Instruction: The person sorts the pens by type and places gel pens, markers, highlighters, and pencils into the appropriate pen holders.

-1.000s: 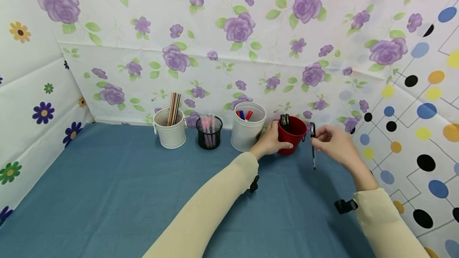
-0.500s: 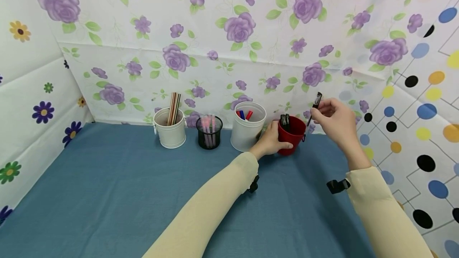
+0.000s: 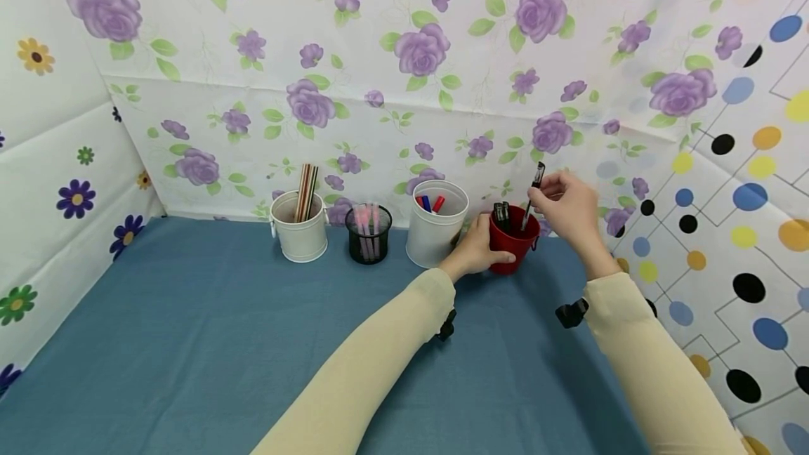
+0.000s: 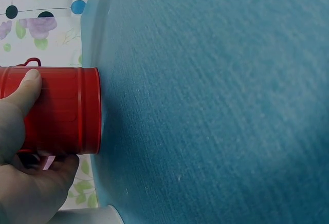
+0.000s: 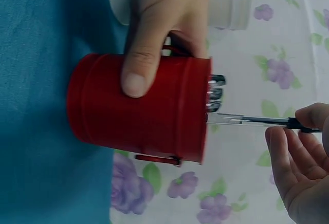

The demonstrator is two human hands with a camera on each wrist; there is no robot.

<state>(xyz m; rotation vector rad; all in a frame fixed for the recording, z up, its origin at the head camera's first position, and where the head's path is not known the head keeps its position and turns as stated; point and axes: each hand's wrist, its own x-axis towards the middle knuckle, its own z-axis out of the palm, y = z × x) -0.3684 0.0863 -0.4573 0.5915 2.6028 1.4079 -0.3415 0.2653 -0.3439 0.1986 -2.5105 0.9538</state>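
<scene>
A small red bucket [image 3: 513, 243] stands at the back right of the table, several black pens [image 3: 502, 215] upright inside it. My left hand [image 3: 472, 248] grips the bucket's left side, with the thumb lying across its front in the left wrist view. Above the rim, my right hand [image 3: 567, 208] pinches a clear-barrelled black pen [image 3: 533, 192] near its upper end. The pen is tilted, and its lower end dips inside the bucket's mouth. In the right wrist view the pen [image 5: 247, 119] passes the rim beside the other pens [image 5: 216, 93].
Left of the red bucket stand a tall white bucket [image 3: 432, 237] with red and blue pens, a black mesh cup [image 3: 369, 248] of pink pens, and a white pail [image 3: 300, 241] with striped sticks. Blue cloth [image 3: 221, 343] covers the table; a floral sheet [image 3: 379, 139] hangs behind.
My right hand rose with the pen from beside the red bucket, then moved left over its rim, bringing the pen's lower end inside. The left hand and bucket stayed put.
</scene>
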